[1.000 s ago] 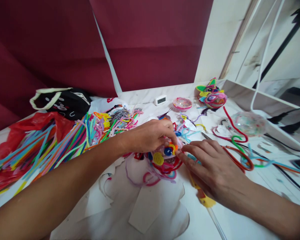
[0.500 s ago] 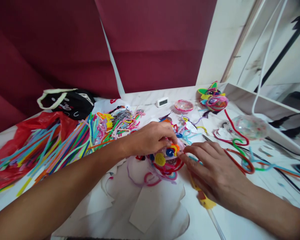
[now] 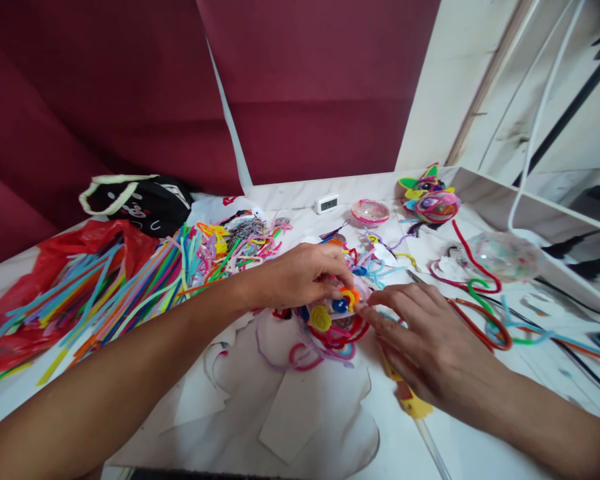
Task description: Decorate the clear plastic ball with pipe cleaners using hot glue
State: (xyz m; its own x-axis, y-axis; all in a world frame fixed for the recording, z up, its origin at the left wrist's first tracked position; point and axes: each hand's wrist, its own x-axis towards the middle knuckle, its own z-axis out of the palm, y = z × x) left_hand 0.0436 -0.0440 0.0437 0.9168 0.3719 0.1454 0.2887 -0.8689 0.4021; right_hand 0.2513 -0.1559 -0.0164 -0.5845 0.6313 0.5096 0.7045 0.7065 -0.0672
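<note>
A small craft ball (image 3: 333, 321) wound with coloured pipe cleaners, with yellow and blue coils on it, rests on white paper at the table's middle. My left hand (image 3: 300, 275) curls over its top, fingertips pinched on it. My right hand (image 3: 425, 340) comes in from the right, fingers stretched out, its fingertips touching the orange and yellow coil at the ball's right side. Under my right palm lies a yellow tool (image 3: 411, 402) with a clear stick.
A big heap of coloured pipe cleaners (image 3: 125, 287) lies on a red bag (image 3: 40, 267) at the left, a black pouch (image 3: 140, 200) behind. At the back stand a small clock (image 3: 327, 203), a pink bowl (image 3: 370, 212), a finished figure (image 3: 430, 199); a clear ball (image 3: 505, 255) at right.
Both hands stay on the craft ball with only small finger movement. The view has shifted slightly, so everything sits a little to the right.
</note>
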